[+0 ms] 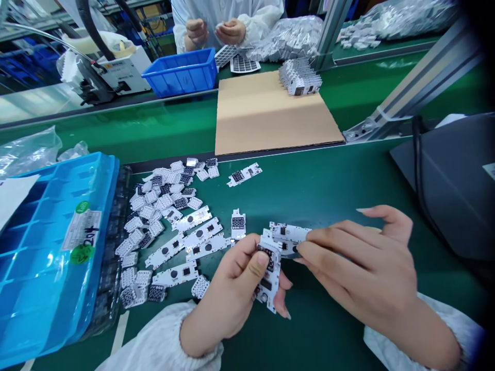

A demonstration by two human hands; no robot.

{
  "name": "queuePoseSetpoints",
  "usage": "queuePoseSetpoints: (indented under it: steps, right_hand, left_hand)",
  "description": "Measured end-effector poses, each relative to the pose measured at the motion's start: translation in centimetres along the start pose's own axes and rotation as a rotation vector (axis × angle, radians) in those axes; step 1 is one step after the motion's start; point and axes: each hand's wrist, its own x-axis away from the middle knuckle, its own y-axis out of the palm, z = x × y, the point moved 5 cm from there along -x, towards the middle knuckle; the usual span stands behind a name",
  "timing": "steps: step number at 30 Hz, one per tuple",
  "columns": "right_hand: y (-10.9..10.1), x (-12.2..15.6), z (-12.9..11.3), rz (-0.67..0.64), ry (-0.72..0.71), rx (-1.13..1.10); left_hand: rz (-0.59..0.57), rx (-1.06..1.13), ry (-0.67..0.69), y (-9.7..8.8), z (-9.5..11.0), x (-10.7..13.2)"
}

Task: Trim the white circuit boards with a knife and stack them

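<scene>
My left hand (235,288) is closed round a white circuit board (270,283) with a dark digit display, its thumb pressed on the face near the display. I cannot tell whether more boards lie under it. Just beyond, two white circuit boards (288,239) lie side by side at an angle, their right ends at the fingertips of my right hand (359,263). That hand is closed at the fingertips, with its thumb hidden behind the fingers. Near the left hand, a small board with a display (238,224) rests on the green table.
Left of my hands lie several long white boards (203,232) and a heap of small display modules (154,206). A blue compartment tray (88,273) stands at far left. Beyond are cardboard (270,121), stacked boards (299,77), a blue bin (181,74) and a co-worker's hands (231,32).
</scene>
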Motion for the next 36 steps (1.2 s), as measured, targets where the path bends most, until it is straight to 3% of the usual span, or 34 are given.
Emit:
queuePoseSetpoints:
  steps: [13,20,31,36]
  right_hand:
    - [-0.02,0.12,0.26,-0.040,-0.042,0.078]
    - [-0.09,0.21,0.10,-0.043,-0.069,0.082]
    - [-0.21,0.48,0.27,-0.176,-0.168,0.075]
    - [0.15,0.74,0.73,-0.279,-0.150,-0.002]
  left_hand:
    - [0.094,-0.327,0.031,-0.94,0.31,0.52]
    - [0.084,-0.369,0.037,-0.79,0.43,0.57]
    - [0.077,-0.451,-0.118,-0.74,-0.03,0.31]
    - [0.062,-0.469,-0.179,-0.75,-0.43,0.50]
